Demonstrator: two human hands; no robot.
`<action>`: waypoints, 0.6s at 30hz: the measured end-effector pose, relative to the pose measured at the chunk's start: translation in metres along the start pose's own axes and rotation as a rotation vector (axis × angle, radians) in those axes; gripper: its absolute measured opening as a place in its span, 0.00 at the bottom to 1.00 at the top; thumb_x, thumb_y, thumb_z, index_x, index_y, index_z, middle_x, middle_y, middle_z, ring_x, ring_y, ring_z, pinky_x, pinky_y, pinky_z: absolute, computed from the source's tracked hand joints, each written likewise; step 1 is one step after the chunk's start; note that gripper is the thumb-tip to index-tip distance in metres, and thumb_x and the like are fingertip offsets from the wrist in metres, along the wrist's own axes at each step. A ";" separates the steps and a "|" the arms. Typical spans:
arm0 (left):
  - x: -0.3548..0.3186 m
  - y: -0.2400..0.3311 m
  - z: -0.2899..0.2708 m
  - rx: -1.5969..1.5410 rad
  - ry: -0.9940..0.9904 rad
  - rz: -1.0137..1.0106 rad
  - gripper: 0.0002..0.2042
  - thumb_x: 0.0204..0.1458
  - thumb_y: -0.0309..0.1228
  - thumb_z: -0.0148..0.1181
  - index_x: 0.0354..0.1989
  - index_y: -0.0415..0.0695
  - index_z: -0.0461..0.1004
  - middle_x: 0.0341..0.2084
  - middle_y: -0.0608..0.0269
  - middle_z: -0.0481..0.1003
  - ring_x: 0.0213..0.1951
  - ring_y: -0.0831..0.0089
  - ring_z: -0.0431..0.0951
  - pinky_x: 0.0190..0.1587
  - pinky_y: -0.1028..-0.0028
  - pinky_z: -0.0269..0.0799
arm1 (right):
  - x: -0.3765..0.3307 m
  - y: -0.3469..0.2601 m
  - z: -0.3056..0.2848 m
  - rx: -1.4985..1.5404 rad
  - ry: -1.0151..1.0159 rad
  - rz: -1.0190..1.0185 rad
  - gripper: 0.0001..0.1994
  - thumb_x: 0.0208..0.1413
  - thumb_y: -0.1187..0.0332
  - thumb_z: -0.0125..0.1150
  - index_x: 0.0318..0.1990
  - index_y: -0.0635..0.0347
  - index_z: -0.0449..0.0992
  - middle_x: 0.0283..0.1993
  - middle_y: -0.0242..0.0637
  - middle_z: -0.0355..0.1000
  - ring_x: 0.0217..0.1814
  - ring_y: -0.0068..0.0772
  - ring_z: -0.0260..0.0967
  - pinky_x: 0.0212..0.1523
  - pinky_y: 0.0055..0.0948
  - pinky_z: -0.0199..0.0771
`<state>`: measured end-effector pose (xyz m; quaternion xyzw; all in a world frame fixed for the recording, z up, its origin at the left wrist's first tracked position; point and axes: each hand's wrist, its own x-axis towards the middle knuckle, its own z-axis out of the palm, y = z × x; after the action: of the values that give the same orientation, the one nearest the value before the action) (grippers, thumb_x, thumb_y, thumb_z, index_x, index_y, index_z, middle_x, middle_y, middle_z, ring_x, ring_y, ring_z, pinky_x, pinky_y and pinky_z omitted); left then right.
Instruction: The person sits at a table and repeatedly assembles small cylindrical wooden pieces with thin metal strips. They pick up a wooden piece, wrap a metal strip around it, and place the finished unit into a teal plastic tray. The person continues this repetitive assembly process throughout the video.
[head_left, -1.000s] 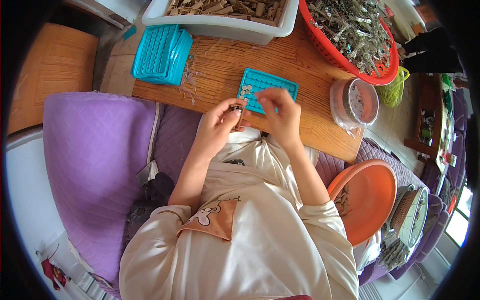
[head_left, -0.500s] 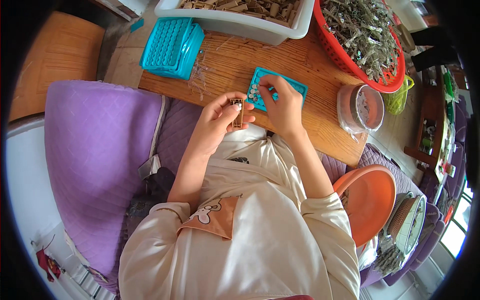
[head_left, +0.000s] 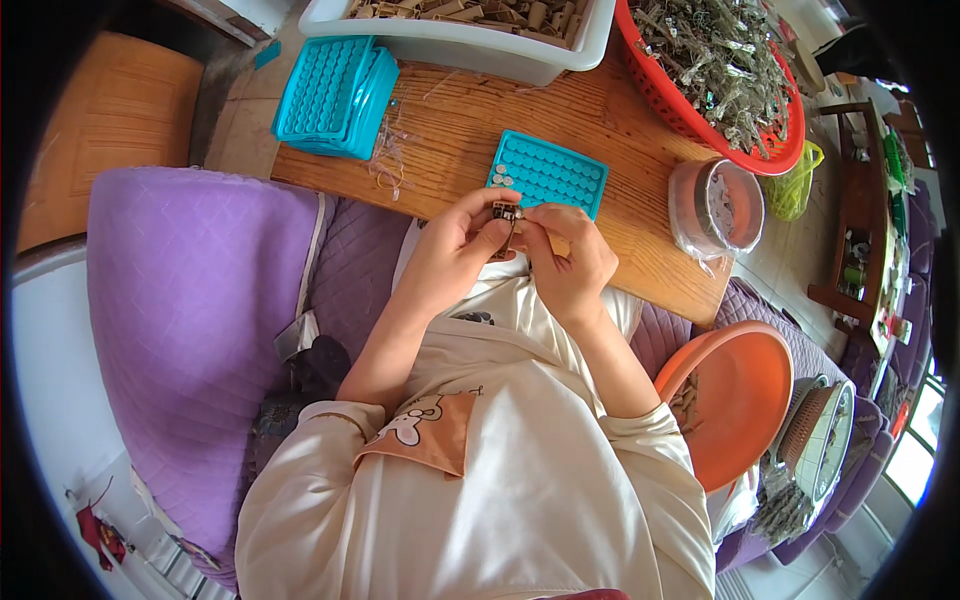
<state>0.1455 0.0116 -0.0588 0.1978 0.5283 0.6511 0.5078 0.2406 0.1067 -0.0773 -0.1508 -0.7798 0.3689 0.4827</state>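
In front of my body, over the table's near edge, my left hand (head_left: 448,258) is closed around a small brown plastic case (head_left: 504,212), held upright with its open side showing dark and metallic parts. My right hand (head_left: 576,262) is closed in a pinch at the case's right side. A small silvery disc shows at those fingertips, partly hidden. Just beyond both hands lies a turquoise tray (head_left: 560,168) with rows of round pockets. A few small silver discs (head_left: 501,176) remain at its left end.
On the wooden table (head_left: 455,115) are stacked turquoise trays (head_left: 335,100), a white bin (head_left: 540,62) of brown plastic parts, a red basket (head_left: 680,125) of clear and metallic pieces and a round plastic-lined tub (head_left: 690,215). An orange basin (head_left: 740,410) stands at my right.
My right hand has left the tray and come toward me to the brown case. My left hand has moved the case slightly right. Fewer discs show in the tray.
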 end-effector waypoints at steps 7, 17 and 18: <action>-0.005 -0.001 0.005 0.130 0.008 -0.002 0.12 0.53 0.23 0.45 0.47 0.34 0.63 0.29 0.62 0.71 0.31 0.80 0.72 0.34 0.80 0.70 | -0.004 0.000 -0.008 0.009 -0.131 0.066 0.08 0.38 0.82 0.60 0.27 0.61 0.70 0.26 0.35 0.71 0.25 0.31 0.70 0.24 0.25 0.70; -0.020 0.000 0.017 0.664 0.023 0.013 0.12 0.51 0.24 0.48 0.44 0.40 0.65 0.24 0.53 0.73 0.27 0.63 0.74 0.31 0.72 0.67 | 0.020 -0.017 -0.035 0.090 -0.657 0.602 0.13 0.37 0.81 0.58 0.34 0.64 0.69 0.35 0.42 0.69 0.33 0.39 0.70 0.33 0.29 0.71; -0.022 -0.002 0.018 0.678 0.014 0.074 0.12 0.51 0.24 0.48 0.44 0.40 0.65 0.24 0.52 0.72 0.27 0.62 0.74 0.31 0.72 0.67 | 0.026 -0.019 -0.039 0.038 -0.692 0.564 0.14 0.37 0.80 0.58 0.36 0.64 0.68 0.37 0.43 0.69 0.35 0.40 0.69 0.35 0.30 0.71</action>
<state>0.1695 0.0015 -0.0480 0.3697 0.7107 0.4579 0.3855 0.2638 0.1263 -0.0368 -0.2162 -0.8171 0.5289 0.0765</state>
